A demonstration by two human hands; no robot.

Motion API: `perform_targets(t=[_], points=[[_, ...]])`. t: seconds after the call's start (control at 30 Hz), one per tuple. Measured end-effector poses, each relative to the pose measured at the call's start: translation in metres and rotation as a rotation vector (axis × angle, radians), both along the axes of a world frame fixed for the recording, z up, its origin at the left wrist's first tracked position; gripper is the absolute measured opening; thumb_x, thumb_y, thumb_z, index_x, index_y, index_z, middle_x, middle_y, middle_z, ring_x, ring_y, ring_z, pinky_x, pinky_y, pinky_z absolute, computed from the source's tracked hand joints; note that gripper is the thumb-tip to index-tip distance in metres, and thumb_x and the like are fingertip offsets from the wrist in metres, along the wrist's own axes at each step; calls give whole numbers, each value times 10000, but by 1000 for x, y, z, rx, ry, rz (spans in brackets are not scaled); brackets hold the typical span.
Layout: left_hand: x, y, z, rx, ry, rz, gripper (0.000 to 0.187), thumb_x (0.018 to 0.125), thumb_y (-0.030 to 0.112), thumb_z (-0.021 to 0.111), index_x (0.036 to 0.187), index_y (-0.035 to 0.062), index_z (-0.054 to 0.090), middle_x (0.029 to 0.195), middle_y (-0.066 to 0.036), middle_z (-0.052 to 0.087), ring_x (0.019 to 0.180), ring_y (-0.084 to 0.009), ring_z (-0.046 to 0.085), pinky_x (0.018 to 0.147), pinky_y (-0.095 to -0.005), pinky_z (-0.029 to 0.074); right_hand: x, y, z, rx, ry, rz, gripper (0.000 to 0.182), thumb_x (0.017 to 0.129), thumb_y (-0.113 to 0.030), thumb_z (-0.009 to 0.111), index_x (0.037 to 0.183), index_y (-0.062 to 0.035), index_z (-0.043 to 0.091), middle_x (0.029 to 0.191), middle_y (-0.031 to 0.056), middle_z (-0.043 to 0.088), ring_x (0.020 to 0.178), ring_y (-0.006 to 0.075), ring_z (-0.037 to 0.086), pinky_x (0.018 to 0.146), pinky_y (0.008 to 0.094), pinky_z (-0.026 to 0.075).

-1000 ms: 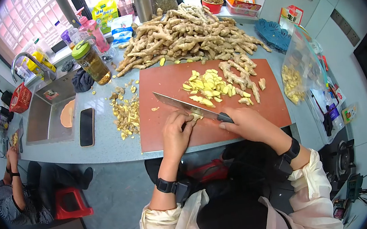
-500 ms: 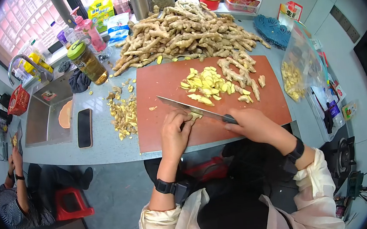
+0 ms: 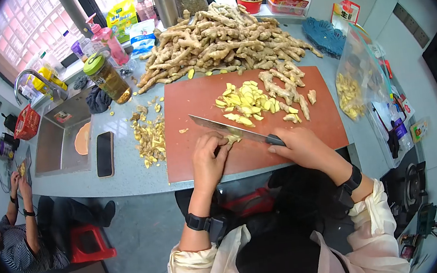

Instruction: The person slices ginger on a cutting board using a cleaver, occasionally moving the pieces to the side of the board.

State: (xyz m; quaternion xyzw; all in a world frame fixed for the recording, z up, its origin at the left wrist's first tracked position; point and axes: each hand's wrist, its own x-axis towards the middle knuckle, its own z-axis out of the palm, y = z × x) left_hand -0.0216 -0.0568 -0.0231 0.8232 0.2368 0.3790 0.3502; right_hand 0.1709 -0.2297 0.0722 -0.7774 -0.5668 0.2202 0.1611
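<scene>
My right hand [image 3: 292, 143] is closed round the black handle of a knife [image 3: 228, 128], whose blade points left over the brown cutting board [image 3: 177, 103]. My left hand [image 3: 210, 151] has its fingers bent and pressed on a piece of ginger [image 3: 233, 138] beside the blade. Yellow ginger slices [image 3: 249, 98] are heaped on the board beyond the knife. Whole ginger roots [image 3: 283, 88] lie to the right of the slices. Behind the board rises a big pile of unpeeled ginger [image 3: 223, 39].
Ginger scraps [image 3: 150, 139] and a phone [image 3: 105, 155] lie left of the board, near a jar with a green lid [image 3: 107, 79] and the sink [image 3: 60, 146]. A bag of ginger pieces [image 3: 351, 94] stands right. Another person [image 3: 22, 234] sits at far left.
The view has shifted slightly, so the counter items at left appear a little further right. My hands and the knife hold nearly the same position over the board.
</scene>
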Motion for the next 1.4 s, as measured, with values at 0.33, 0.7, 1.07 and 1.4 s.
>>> perform_targets(t=[0.33,0.7,1.07,1.4], points=[[-1,0,0,3,20,11,151,801,37,815,894,12,698,1026,-110,700,989,-327,666,852,-420,538,-7,6,-8,15,-184,24,296,980,-315,690,1076,-49,604,887,223,715,862,441,694,751,536,536],[-1,0,-1,22,-6,5,147,809,38,809,917,13,712,1034,-106,700,986,-322,670,843,-414,546,-3,-3,12,26,-6,25,299,995,-315,676,1071,-35,602,915,237,708,904,441,689,766,526,527],[-1,1,-2,1,-4,3,145,817,49,811,930,11,727,1046,-118,713,1012,-327,678,867,-414,552,-6,-6,18,47,16,30,285,997,-303,686,1061,-41,595,924,241,698,899,456,675,747,523,518],[-1,2,-1,-3,1,3,146,819,52,814,925,9,724,1045,-127,715,1016,-334,677,874,-417,551,-12,-2,26,-41,-34,21,296,1003,-293,681,1058,-23,573,922,263,691,900,472,672,753,538,518]])
